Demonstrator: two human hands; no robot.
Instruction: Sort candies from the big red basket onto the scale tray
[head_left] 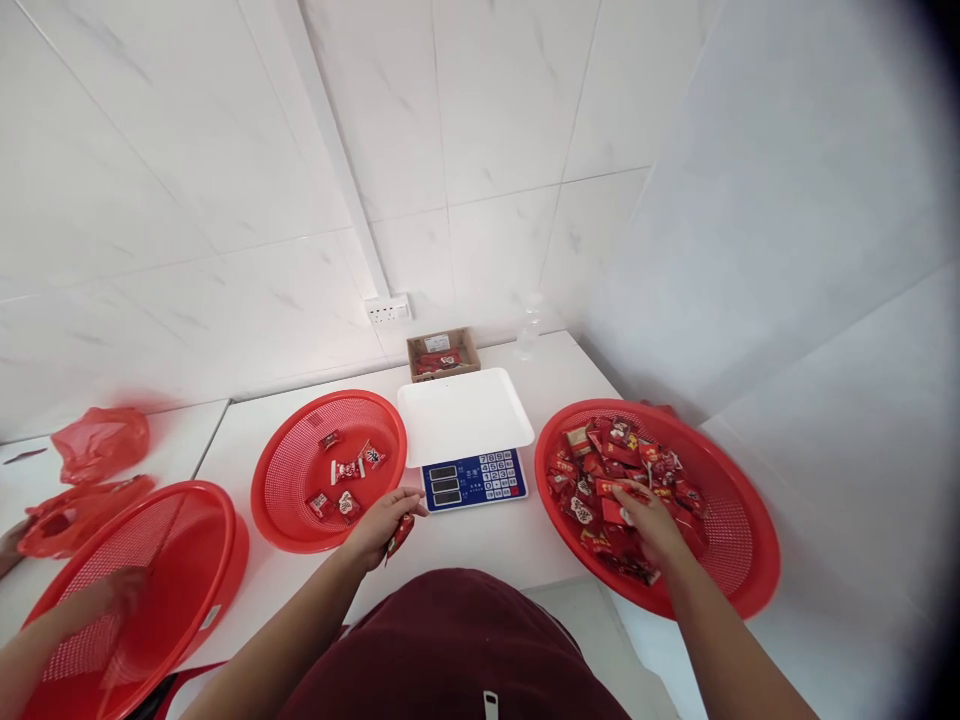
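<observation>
My left hand (384,528) is closed around a red wrapped candy (400,537), just in front of the scale. To the right, my right hand (646,518) reaches into a red basket (731,520) heaped with red wrapped candies (600,545). Its fingers are pinched at a red-wrapped candy (606,488) on top of the pile. Between my hands stands a digital scale (474,478) with a blue keypad and a bare white pan (465,415). Several wrapped candies (347,470) lie spread in another red basket (289,490), left of the scale.
A cardboard box (444,355) of red packets sits behind the scale, near a clear plastic bottle (529,325). At the far left, another person's hand (124,595) is inside a third red basket (199,545), beside red plastic bags (101,445). Tiled walls close in behind and right.
</observation>
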